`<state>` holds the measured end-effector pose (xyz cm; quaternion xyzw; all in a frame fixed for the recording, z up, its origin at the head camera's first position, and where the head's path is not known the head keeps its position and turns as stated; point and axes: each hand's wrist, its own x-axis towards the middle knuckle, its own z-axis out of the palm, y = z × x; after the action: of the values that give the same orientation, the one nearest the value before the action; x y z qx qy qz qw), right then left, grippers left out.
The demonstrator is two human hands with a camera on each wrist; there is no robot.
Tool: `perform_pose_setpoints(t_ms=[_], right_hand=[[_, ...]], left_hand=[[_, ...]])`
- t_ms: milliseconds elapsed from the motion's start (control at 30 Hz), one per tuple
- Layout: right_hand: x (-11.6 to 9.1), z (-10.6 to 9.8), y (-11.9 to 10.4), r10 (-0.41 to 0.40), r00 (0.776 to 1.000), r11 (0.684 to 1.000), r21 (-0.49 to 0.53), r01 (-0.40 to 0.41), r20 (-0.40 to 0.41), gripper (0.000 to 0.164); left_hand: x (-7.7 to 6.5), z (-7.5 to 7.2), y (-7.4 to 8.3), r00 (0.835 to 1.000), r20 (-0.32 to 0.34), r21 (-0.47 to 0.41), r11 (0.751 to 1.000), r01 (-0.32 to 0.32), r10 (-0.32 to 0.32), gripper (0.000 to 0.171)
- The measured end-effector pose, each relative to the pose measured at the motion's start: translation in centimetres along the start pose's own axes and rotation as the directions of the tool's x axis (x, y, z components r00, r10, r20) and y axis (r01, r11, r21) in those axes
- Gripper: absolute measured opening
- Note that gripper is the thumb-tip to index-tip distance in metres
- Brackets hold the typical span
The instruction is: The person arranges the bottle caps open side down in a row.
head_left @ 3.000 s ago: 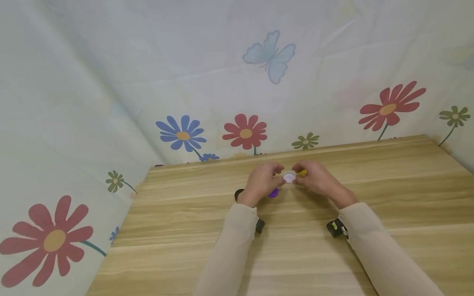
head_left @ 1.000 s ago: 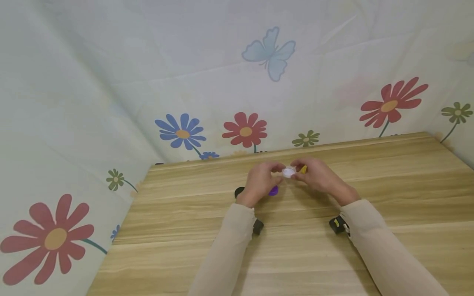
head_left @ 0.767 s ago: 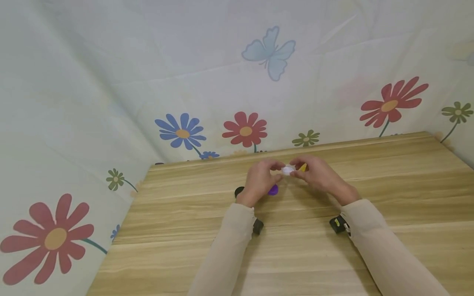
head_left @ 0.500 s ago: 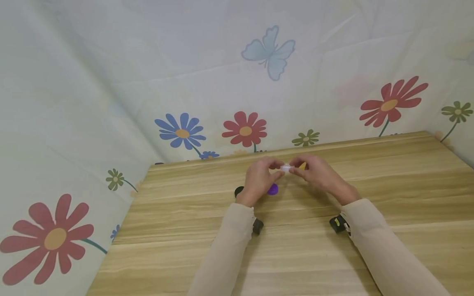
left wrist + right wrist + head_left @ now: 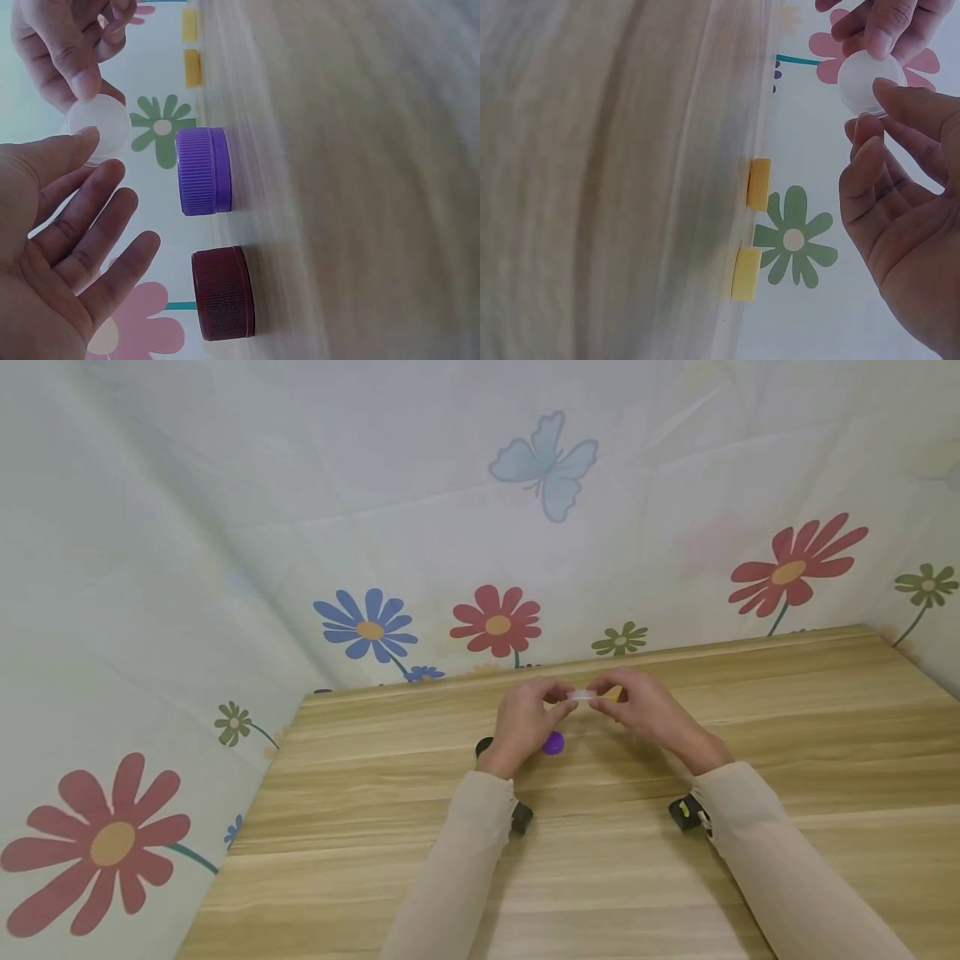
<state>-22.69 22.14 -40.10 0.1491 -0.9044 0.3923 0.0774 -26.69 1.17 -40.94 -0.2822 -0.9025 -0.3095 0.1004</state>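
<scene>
Pinching a white disc between the fingertips of the left hand and the right hand in the head view, holding it nearly edge-on above the wooden table. Showing there too a purple cap just beside the left hand, and a dark cap partly hidden by the left wrist. In the left wrist view, gripping the disc, round and cloudy, with the left thumb against its face and the remaining left fingers loosely spread; showing both caps sitting apart on the table, and two yellow pieces farther off. In the right wrist view, gripping the disc's other side between right thumb and fingers, with the remaining right fingers half curled; showing the yellow pieces resting on the table, apart from each other, before a flowered backdrop.
</scene>
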Motion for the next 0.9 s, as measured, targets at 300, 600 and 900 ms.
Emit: perform_pose_setpoints(t_ms=[300, 600, 900], right_hand=[[0.03, 0.03, 0.02, 0.008, 1.000, 1.000, -0.002, -0.008, -0.011, 0.018], [0.07, 0.15, -0.09, 0.031, 1.000, 0.999, 0.028, -0.031, -0.005, 0.019], [0.13, 0.23, -0.13, 0.056, 0.998, 0.997, 0.049, -0.056, -0.001, 0.023]], left_hand=[[0.05, 0.19, -0.08, 1.000, -0.001, -0.015, 1.000, -0.011, 0.011, 0.020], [0.00, 0.20, -0.14, 1.000, 0.002, -0.030, 0.999, -0.009, 0.009, 0.021], [0.00, 0.30, -0.15, 0.999, -0.003, -0.037, 0.998, -0.050, 0.049, 0.027]])
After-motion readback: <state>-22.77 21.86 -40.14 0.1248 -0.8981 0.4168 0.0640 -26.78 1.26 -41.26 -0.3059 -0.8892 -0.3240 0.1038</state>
